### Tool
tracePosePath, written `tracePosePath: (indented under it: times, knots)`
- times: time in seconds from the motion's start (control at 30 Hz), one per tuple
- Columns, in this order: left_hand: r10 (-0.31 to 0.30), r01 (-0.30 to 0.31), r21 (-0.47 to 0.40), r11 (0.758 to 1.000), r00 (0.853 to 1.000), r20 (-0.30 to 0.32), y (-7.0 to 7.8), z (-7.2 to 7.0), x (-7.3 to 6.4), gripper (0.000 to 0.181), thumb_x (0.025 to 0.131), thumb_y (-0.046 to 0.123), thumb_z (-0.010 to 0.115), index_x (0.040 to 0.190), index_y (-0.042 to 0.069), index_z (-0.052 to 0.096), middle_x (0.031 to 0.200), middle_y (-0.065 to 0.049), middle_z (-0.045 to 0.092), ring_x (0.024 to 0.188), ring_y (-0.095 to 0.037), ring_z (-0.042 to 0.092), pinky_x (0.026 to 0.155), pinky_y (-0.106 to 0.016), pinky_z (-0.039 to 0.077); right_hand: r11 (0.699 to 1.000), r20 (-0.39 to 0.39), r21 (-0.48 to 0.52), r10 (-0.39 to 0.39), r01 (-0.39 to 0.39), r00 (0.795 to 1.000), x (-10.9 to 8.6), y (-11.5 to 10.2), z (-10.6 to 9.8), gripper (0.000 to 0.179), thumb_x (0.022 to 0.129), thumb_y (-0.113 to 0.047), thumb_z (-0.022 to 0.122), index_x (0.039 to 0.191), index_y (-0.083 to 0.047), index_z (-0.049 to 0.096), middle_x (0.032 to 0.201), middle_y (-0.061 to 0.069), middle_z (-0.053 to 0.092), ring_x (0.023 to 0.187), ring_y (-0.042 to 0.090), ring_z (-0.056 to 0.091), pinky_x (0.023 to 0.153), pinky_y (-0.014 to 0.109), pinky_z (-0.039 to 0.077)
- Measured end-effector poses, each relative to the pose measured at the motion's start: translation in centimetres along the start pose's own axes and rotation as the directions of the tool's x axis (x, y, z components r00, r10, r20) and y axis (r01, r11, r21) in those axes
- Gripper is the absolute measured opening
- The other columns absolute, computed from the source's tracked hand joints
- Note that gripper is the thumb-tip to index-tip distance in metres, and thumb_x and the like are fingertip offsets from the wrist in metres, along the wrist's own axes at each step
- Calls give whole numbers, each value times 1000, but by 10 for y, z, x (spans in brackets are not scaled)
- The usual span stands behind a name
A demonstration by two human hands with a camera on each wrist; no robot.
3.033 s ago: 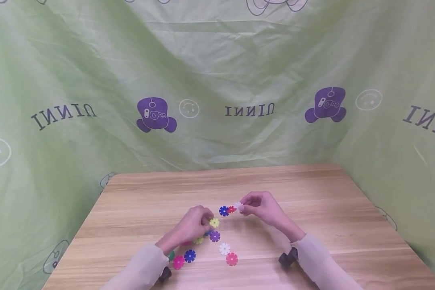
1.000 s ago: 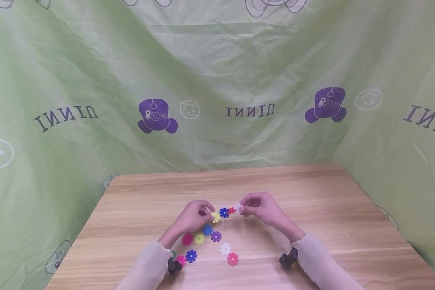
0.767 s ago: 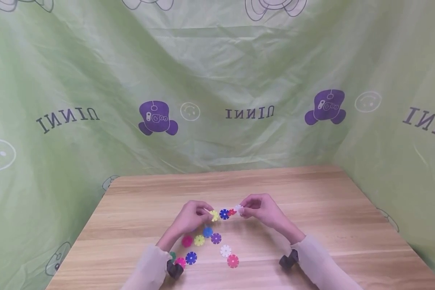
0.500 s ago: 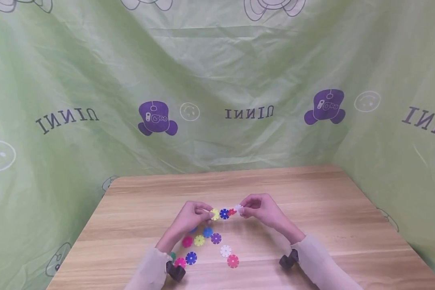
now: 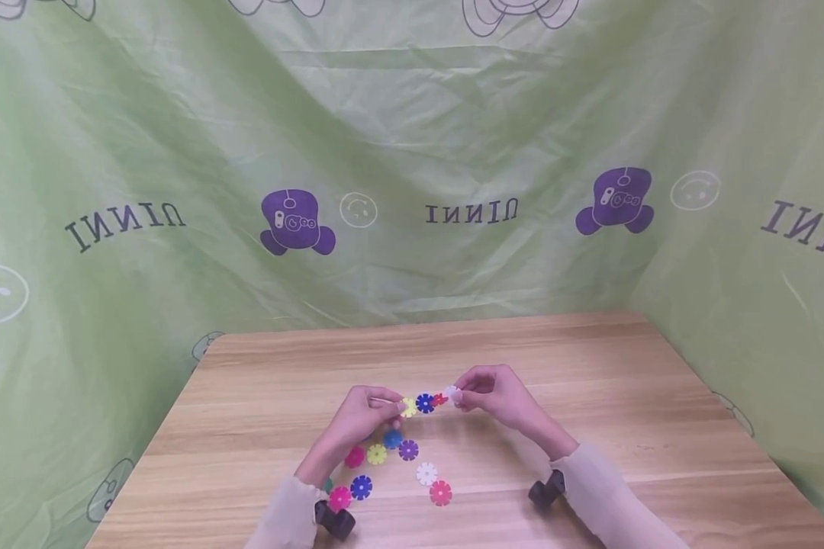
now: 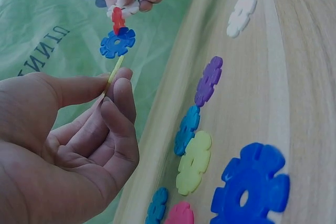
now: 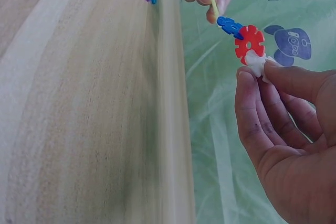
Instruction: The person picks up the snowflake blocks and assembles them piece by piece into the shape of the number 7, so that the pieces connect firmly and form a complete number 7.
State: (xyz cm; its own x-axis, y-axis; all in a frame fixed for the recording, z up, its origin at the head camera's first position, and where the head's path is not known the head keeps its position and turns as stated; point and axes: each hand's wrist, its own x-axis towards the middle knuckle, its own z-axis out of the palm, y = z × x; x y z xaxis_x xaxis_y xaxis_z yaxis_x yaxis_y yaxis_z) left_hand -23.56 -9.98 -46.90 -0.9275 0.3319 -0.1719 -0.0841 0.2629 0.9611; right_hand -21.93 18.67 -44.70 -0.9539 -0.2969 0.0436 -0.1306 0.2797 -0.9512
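Observation:
My right hand [image 5: 497, 393] pinches a white notched snowflake disc [image 7: 255, 63] between thumb and fingers. A red disc [image 7: 250, 43] is slotted into that white one, and a blue disc [image 6: 117, 43] into the red, making a short chain raised over the table. My left hand [image 5: 364, 415] pinches a yellow disc [image 6: 115, 70] by thumb and fingertips. In both wrist views the yellow disc stands edge-on, its far edge right at the blue disc's rim. The two hands face each other with the chain between them.
Loose discs lie on the wooden table [image 5: 556, 343] nearer the body: purple [image 5: 408, 450], light blue [image 5: 393, 439], yellow [image 5: 377, 454], dark blue [image 5: 361, 487], white [image 5: 426, 473], coral [image 5: 441, 492] and several others. A green printed cloth [image 5: 412, 267] hangs behind the table.
Over three seconds my left hand has risen slightly with the yellow disc, from below and left of the blue disc to its rim. My right hand stays almost still with the chain.

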Motion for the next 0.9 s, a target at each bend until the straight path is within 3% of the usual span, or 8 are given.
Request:
tracePosePath:
  times: [0.4, 0.7, 0.9]
  knots:
    - [-6, 6, -51, 999, 1000, 14, 1, 0, -3, 29, 96, 16, 74, 119, -3, 72, 97, -22, 79, 76, -12, 73, 72, -23, 61, 1000, -1, 5, 11, -11, 1000, 0, 2, 1, 19, 93, -5, 76, 110, 4, 73, 98, 17, 78, 95, 42, 77, 84, 41, 66]
    - [-58, 52, -156, 986, 998, -35, 6, 9, -3, 27, 97, 16, 73, 118, -1, 74, 97, -17, 79, 80, -14, 71, 71, -21, 56, 997, -66, -80, -18, 12, 998, -2, -2, 6, 16, 93, -10, 78, 106, -3, 75, 97, 12, 79, 89, 24, 78, 87, 46, 65]
    - [-98, 81, -231, 970, 993, -66, 11, 15, -2, 29, 98, 16, 74, 120, -2, 72, 96, -9, 79, 88, -17, 72, 76, -23, 58, 993, -157, -116, -16, -2, 987, -3, -6, 10, 14, 93, -16, 80, 104, -7, 75, 97, 8, 80, 88, 17, 77, 86, 30, 64]
